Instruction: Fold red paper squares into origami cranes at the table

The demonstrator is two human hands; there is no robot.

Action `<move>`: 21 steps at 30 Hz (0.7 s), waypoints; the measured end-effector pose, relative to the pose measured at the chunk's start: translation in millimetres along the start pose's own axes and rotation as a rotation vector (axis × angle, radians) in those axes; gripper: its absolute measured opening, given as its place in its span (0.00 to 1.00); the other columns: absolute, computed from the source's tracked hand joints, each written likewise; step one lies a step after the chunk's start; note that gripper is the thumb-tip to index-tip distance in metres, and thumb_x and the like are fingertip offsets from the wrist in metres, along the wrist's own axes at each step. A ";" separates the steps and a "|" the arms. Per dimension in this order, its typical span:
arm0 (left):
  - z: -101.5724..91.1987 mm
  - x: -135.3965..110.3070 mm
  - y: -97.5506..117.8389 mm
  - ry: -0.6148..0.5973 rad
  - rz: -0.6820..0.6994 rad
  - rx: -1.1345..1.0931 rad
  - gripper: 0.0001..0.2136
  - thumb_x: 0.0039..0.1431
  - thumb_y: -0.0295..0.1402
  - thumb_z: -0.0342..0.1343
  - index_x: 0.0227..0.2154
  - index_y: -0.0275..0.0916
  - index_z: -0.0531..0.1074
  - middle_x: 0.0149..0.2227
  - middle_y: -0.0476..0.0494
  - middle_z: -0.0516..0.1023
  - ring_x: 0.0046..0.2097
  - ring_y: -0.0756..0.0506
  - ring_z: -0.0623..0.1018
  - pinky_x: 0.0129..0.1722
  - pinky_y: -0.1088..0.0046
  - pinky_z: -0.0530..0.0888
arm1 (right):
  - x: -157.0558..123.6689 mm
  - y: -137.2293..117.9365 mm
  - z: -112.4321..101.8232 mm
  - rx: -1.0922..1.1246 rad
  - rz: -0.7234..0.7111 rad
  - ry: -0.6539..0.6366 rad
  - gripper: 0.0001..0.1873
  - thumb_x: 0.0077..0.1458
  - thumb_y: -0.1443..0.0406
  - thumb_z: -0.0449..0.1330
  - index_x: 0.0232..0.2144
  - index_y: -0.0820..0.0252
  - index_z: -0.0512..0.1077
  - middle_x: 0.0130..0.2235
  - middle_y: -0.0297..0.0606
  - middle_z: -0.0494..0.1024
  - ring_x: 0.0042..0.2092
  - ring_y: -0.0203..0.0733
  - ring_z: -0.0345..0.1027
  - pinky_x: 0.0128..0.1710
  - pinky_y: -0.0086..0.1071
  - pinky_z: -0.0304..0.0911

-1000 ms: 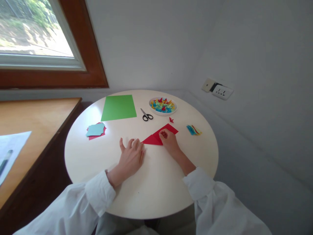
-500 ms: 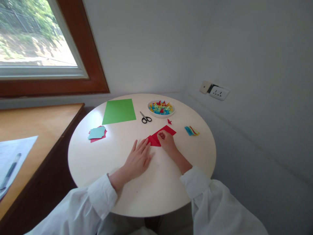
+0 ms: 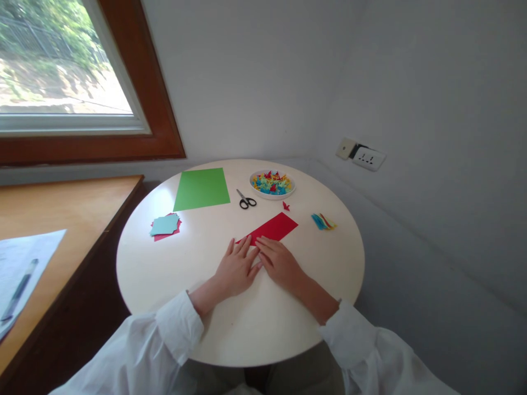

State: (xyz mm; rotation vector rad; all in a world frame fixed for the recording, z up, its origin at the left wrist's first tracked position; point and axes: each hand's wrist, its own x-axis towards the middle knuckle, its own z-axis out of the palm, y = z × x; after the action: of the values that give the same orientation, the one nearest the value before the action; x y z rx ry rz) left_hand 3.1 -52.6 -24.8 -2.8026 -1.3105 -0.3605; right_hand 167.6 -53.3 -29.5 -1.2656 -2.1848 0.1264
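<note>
A red sheet of paper [image 3: 276, 226], lying flat as a long strip, rests on the round white table [image 3: 181, 274]. At its near left end my left hand [image 3: 236, 269] lies with fingers spread, the fingertips on the paper. My right hand [image 3: 282, 264] is beside it, fingers stretched out and their tips pressing on the paper's near edge. The two hands almost touch, and they cover part of that edge. Just beyond the strip sits a small red folded paper crane [image 3: 286, 206].
Black-handled scissors [image 3: 246, 202] lie between a green sheet [image 3: 202, 189] and a white dish [image 3: 272, 196] of colourful folded paper pieces. Small paper squares [image 3: 164, 225] are stacked at left; coloured paper pieces [image 3: 323, 221] lie at right. A wooden desk [image 3: 82, 203] stands at left.
The raised flap of the red paper now lies flat. My right hand has let go of its pinch and come nearer my left hand, fingers straightened.
</note>
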 end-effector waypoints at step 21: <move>-2.4 0.4 -10.0 0.047 -0.042 -0.122 0.18 0.62 0.35 0.41 0.54 0.43 0.63 0.57 0.37 0.64 0.59 0.41 0.62 0.57 0.52 0.57 | -21.7 -11.0 -5.7 -0.270 0.146 -0.056 0.21 0.60 0.68 0.43 0.50 0.67 0.68 0.53 0.51 0.71 0.56 0.47 0.63 0.57 0.49 0.53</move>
State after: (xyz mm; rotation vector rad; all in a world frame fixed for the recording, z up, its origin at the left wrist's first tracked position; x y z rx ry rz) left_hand -4.7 -46.1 -23.1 -2.8479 -1.3851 -0.5225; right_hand 170.2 -78.2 -30.6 -1.5884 -2.2105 -0.0788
